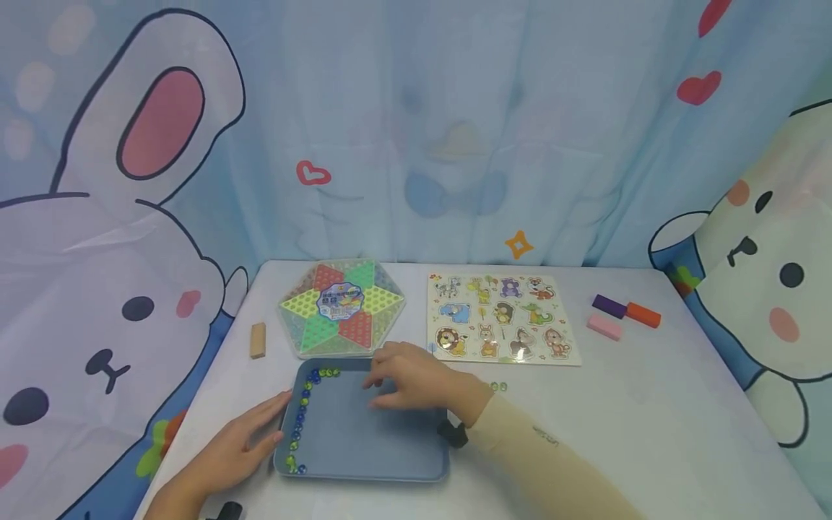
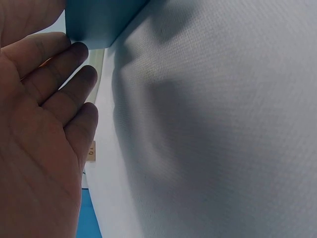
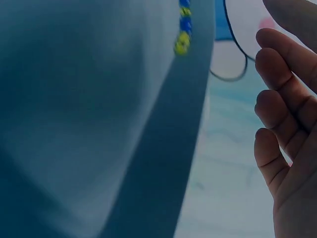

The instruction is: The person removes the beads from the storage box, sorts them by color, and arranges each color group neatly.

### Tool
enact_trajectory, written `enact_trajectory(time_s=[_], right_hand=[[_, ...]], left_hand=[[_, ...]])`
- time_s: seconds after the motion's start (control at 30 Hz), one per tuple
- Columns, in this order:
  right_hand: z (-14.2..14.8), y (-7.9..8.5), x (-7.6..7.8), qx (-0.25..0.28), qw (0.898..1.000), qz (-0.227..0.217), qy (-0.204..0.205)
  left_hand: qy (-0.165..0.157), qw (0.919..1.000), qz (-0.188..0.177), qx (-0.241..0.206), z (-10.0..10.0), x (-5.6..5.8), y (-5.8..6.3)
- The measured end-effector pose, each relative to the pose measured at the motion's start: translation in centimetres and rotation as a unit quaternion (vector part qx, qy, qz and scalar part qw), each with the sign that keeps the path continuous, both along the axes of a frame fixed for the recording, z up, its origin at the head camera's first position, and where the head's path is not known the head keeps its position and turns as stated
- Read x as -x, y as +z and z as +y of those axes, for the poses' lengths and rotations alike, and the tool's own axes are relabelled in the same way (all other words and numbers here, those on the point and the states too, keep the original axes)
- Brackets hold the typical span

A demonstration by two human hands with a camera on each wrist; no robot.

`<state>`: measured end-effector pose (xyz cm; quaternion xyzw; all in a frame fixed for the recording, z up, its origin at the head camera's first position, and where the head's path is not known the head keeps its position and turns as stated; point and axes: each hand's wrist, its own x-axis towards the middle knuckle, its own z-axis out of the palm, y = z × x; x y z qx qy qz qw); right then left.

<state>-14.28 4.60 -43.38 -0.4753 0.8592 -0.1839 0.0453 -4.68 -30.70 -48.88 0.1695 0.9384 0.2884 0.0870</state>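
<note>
A blue-grey tray [image 1: 370, 440] lies on the table. Blue and yellow-green glass marbles [image 1: 301, 419] line its left wall and turn along the far left corner. My left hand [image 1: 230, 448] reaches to the tray's left side, fingers extended; in the left wrist view its fingertips [image 2: 88, 74] are right at the tray wall [image 2: 99, 25]. Over the far right part of the tray hovers my right hand [image 1: 412, 377], fingers loosely bent with nothing between them. The right wrist view shows the palm side of that hand [image 3: 290, 114] and the row of marbles [image 3: 184, 25] beyond.
Behind the tray lies a hexagonal checkers board [image 1: 370, 278], with an animal puzzle board [image 1: 500, 318] to its right. A wooden block [image 1: 258, 340] is at the left. Purple [image 1: 609, 306], orange [image 1: 643, 315] and pink blocks [image 1: 604, 327] sit far right. Two marbles [image 1: 498, 386] lie right of the tray.
</note>
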Motion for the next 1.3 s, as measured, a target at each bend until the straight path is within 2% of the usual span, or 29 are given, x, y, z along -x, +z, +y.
enact_trajectory(time_s=[0.27,0.43,0.7,1.07,1.3], right_hand=[[-4.8,-2.9,-0.8,-0.042,0.995,0.021,0.092],[-7.0,-4.0,-1.6,-0.075,0.988,0.037,0.126],[-9.5,-5.1,-2.2,-0.103,0.985,0.031,0.136],[-11.6,-5.9,-2.8,-0.102,0.978,0.029,0.18],[-12.1,-5.5,-2.9,-0.095,0.978,0.001,0.188]], left_hand=[[0.005,0.9997,-0.025,0.0,0.0,-0.2,-0.6],[0.005,0.9996,-0.026,0.004,-0.1,-0.2,-0.4],[0.003,0.9998,-0.019,0.004,-0.1,0.0,-0.4],[-0.003,0.9994,0.035,-0.001,0.1,-0.1,-0.5],[0.006,0.9997,0.025,0.002,0.1,-0.1,-0.2]])
